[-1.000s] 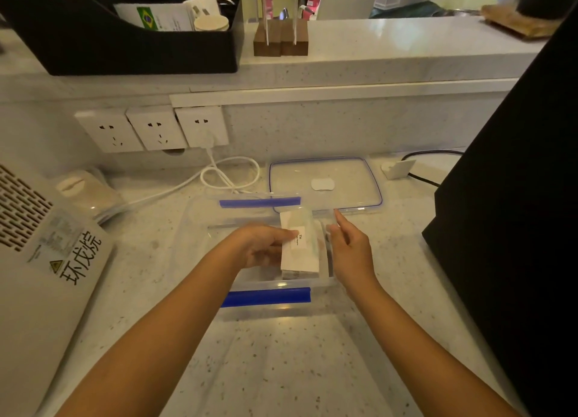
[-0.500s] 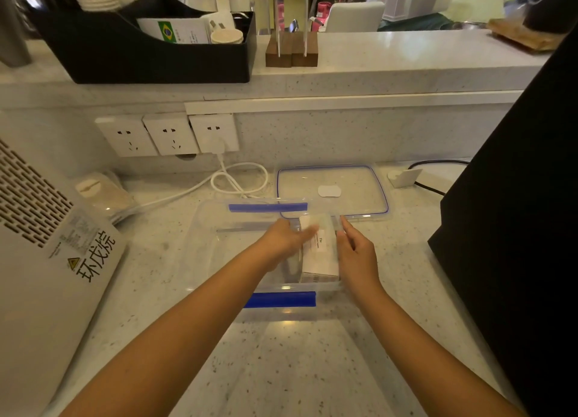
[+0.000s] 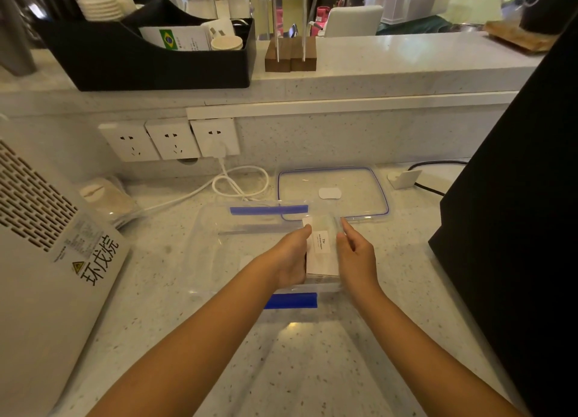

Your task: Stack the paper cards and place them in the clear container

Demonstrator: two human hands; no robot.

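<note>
A speckled white stone counter (image 3: 312, 369) carries a clear rectangular plastic container with blue latches (image 3: 219, 260), lid off. Its clear blue-rimmed lid (image 3: 359, 194) lies flat just behind, touching the container's far right corner. Inside the container, at its right end, sits a stack of white paper cards (image 3: 322, 257) with small printed text on top. The left hand (image 3: 292, 260) presses flat against the stack's left side, the right hand (image 3: 356, 257) against its right, fingers extended; neither grip is clenched.
</note>
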